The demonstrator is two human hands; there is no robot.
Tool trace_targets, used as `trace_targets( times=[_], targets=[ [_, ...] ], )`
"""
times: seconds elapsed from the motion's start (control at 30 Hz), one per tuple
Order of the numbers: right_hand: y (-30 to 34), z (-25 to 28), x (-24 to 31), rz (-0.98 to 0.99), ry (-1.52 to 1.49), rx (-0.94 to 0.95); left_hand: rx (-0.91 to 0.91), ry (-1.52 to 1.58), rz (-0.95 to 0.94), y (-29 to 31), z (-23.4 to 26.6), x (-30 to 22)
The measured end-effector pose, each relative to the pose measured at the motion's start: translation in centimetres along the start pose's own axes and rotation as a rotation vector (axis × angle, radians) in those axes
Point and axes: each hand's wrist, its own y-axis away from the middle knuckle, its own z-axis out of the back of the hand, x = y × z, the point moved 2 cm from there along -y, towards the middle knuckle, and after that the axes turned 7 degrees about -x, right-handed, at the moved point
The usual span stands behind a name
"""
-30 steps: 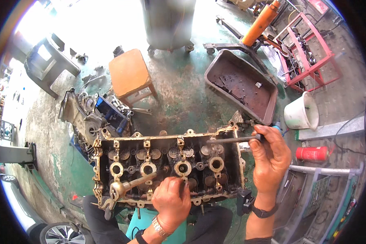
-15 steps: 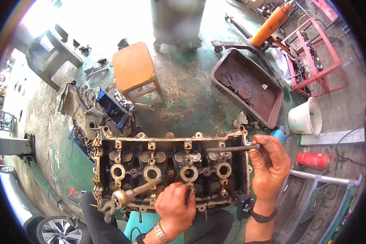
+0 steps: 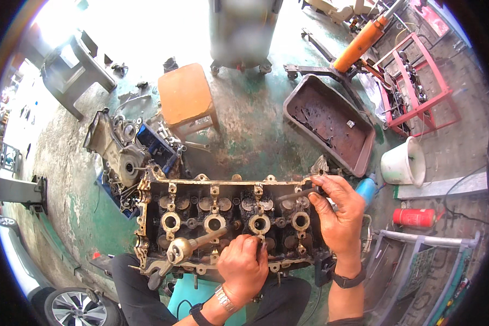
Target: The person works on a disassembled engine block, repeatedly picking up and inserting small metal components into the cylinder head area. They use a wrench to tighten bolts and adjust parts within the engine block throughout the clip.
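A greasy cylinder head with a row of round ports lies in front of me, over my lap. My right hand, at its right end, pinches a slim dark metal rod, whose other end points left over the head. The closed fist of my left hand rests above the near edge of the head, right of centre. Whatever its fingers hold is hidden. Left of that hand, a ratchet with a long extension lies slanted across the head, its handle toward me.
Beyond the head stand an orange-topped stool and a brown tray with debris. Engine parts fill a blue crate at left. To the right are a white bucket, a red cylinder and a metal frame.
My right hand has shifted left with the rod, which now tilts, its right end higher. My left hand stays closed in about the same place on the head. The view has shifted slightly.
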Motion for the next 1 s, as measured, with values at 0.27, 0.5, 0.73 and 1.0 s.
trace_targets(
  times=[0.27, 0.5, 0.73, 1.0],
  targets=[
    [-1.1, -0.7, 1.3, 0.078, 0.089, 0.087, 0.037, -0.038, 0.001, 0.0, 0.1, 0.0],
    [-1.8, -1.4, 0.7, 0.012, 0.119, 0.013, -0.012, 0.009, -0.004, 0.0, -0.1, 0.0],
    [-1.7, -2.0, 2.2, 0.126, 0.118, 0.185, -0.017, -0.012, 0.013, 0.1, 0.0, -0.1],
    [-1.2, -3.2, 2.7, 0.149, 0.188, 0.103, -0.02, -0.013, 0.01, 0.1, 0.0, -0.1]
  ],
)
